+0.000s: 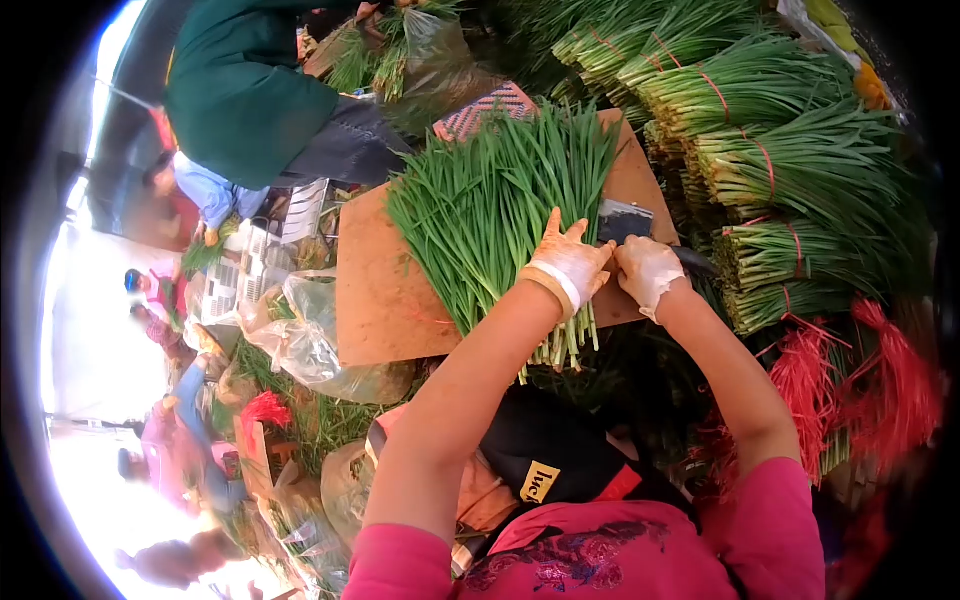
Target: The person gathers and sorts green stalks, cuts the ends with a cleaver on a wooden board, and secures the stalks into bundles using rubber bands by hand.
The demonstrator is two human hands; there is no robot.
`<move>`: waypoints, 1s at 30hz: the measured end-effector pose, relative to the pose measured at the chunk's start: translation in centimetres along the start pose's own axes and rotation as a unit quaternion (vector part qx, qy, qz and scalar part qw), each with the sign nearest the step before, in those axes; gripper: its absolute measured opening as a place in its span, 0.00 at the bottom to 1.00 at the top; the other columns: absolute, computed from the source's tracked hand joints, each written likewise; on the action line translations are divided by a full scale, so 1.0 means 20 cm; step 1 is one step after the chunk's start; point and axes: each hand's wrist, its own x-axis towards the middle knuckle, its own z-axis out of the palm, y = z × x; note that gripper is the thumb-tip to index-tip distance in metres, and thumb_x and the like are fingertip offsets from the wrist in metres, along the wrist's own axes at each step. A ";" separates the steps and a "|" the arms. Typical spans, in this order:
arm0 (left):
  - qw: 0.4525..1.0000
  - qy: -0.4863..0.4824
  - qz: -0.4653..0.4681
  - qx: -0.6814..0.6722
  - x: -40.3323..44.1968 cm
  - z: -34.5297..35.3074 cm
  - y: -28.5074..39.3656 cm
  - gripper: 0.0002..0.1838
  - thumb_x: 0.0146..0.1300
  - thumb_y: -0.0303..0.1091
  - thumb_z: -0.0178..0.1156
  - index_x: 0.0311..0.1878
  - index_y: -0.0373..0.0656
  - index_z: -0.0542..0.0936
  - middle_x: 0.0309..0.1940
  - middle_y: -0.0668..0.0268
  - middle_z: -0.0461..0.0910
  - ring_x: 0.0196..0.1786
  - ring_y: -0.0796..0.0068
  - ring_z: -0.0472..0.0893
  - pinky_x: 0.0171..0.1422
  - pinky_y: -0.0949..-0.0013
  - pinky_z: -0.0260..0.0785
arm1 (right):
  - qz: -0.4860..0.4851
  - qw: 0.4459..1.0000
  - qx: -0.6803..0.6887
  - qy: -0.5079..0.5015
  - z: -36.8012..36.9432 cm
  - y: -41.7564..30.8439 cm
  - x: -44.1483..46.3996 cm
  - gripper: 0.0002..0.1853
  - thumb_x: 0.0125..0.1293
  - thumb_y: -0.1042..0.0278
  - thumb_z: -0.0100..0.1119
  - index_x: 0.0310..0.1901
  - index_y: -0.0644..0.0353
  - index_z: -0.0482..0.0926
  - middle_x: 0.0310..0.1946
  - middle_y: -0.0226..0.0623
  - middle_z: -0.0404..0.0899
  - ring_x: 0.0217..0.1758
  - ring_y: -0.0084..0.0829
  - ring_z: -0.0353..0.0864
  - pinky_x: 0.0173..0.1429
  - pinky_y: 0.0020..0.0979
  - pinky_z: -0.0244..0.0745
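Presumably light, pliable greens (490, 195), best grasped near the bases (563, 350), are touched by the spread-fingered left hand (570, 262); the right hand (648, 272) is curled, hold unclear.

Green stalks (500, 200) lie fanned across a board (375, 290) beside a dark blade (627, 219).

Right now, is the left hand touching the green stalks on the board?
Touching: the head view shows the left hand lying across the green stalks.

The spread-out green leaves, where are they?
In the head view, the green leaves lie around the upper middle, on the brown board, with the left hand on their right side.
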 end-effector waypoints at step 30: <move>0.941 0.207 -0.053 -0.263 -0.03 0.17 -0.12 0.13 0.60 0.44 0.54 0.38 0.47 0.82 0.50 0.67 0.76 0.63 0.68 0.69 0.74 0.50 0.44 | 0.086 0.691 0.689 0.200 0.38 -0.22 -0.01 0.05 0.62 0.78 0.57 0.39 0.66 0.79 0.34 0.28 0.76 0.36 0.18 0.73 0.43 0.21 0.70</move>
